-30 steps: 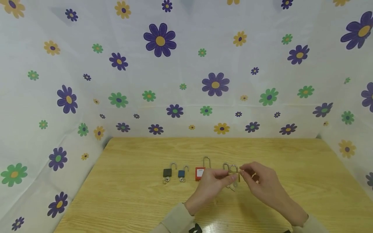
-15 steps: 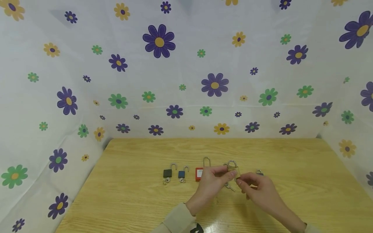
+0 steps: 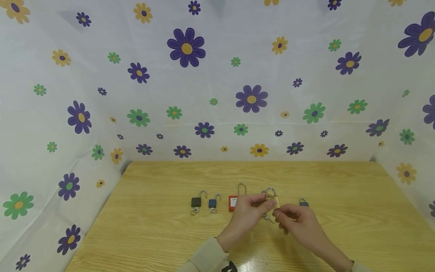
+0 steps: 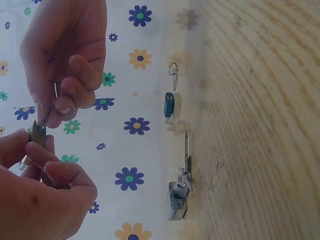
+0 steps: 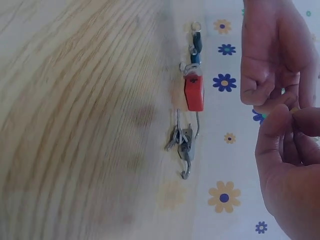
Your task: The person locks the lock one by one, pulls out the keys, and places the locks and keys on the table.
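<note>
Left hand pinches a brass padlock, right hand an apparent key at its base — probably unlocking, wanting a steady twist.

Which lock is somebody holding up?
It's the gold padlock, pinched in the left hand above the table. The other locks, such as the red padlock, lie on the table.

Your left hand holds a brass padlock with its shackle toward the far side; the thumb and fingers of your right hand meet at its near edge. On the tabletop, left of your hands, lie a black padlock, a blue padlock and a red padlock, partly covered by your left hand. Farther right sits a dark blue lock, and flowered cloth hangs at the far side.
</note>
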Tool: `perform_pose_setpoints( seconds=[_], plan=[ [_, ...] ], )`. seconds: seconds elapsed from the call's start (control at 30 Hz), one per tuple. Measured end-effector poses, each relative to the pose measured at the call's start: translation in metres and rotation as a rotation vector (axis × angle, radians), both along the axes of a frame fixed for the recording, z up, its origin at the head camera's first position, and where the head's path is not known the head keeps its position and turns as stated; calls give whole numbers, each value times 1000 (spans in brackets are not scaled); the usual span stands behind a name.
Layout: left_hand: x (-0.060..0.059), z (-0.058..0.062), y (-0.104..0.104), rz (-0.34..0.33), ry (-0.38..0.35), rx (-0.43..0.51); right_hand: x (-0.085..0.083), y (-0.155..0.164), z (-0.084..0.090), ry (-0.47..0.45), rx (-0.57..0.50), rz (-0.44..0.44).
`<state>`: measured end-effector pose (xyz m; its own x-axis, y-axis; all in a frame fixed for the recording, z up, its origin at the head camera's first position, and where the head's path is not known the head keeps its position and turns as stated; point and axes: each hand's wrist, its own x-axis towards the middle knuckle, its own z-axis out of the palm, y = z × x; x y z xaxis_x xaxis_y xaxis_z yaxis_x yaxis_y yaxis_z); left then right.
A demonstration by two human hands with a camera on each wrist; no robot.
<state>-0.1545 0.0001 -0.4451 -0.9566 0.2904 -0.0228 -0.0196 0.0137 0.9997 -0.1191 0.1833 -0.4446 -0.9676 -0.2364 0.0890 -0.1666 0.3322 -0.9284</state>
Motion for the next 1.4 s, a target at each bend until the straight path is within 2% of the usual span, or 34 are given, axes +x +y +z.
perform_pose_setpoints(
  seconds=[0.17,0.37,0.47,0.67,0.8,0.9,1.0,1.2,1.3,1.4],
  plan=[
    [-1,0,1,12,-20,4,0,0,1,-90,-65,-2],
    [-1,-3,3,35,-21,1,1,-1,0,-108,-73,-34],
    [0,-4,3,49,-40,-3,2,-1,-2,-83,-79,-37],
    [1,-3,5,78,-35,-11,4,-3,-3,60,-60,-35],
    [1,0,5,97,-64,7,5,-3,-3,-18,-67,-53],
    [-2,3,1,131,-97,38,7,-2,-4,-93,-92,-22],
    [-7,4,-5,161,-97,62,8,0,-7,-106,-92,22],
    [-10,1,-10,125,-63,38,6,4,-8,-198,-19,-50],
    [-9,-2,-11,137,-79,14,4,4,-10,-243,60,-118],
    [-8,-3,-11,147,-93,1,1,5,-14,-247,175,-196]
  ],
)
